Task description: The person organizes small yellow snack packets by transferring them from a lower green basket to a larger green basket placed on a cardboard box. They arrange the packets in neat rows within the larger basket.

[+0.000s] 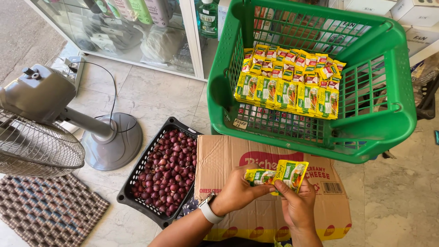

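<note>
Both my hands hold a strip of yellow and green seasoning sachets (280, 174) above a brown cardboard box (228, 155). My left hand (238, 190), with a white wristwatch, grips the strip's left end. My right hand (298, 206) pinches its lower right part. Just beyond stands a green plastic basket (379, 132). Inside it lie rows of similar yellow and green sachets (286, 93), with smaller yellow and red sachets (295, 63) behind them.
A black crate of small red onions (167, 171) sits left of the box on the tiled floor. A grey standing fan (41, 119) and a woven mat (48, 210) are at the left. A glass display cabinet (137, 32) stands at the back.
</note>
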